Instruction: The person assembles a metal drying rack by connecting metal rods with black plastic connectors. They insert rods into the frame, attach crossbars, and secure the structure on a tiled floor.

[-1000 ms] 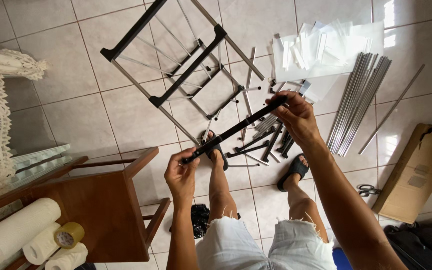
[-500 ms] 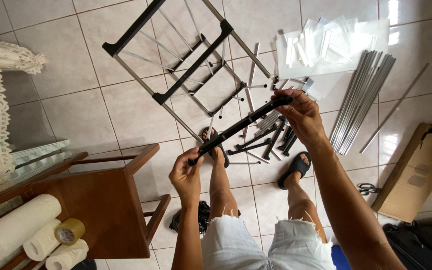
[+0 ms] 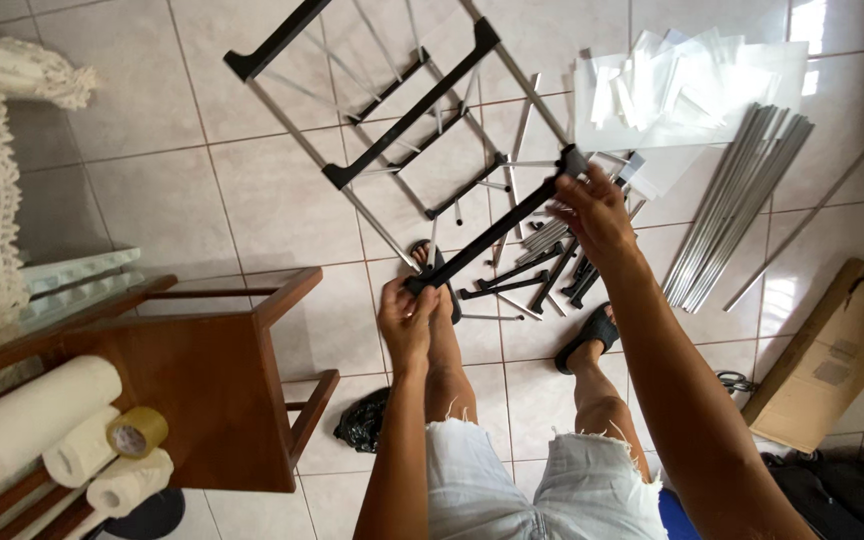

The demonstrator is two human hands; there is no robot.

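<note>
You're gripping a black plastic rack bar, left hand and right hand closed around its ends, with the half-built rack frame lying below, so line its sockets up with the frame's rods.

Pale tiled floor under a metal rack frame, silver rods, plastic bags, cardboard box.

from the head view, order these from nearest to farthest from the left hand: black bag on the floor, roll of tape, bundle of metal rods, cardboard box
From the left hand:
1. Black bag, just below it on the tiled floor.
2. Roll of tape, lower left, among the paper rolls.
3. Bundle of metal rods, upper right, beyond the right hand.
4. Cardboard box, far right.
</note>
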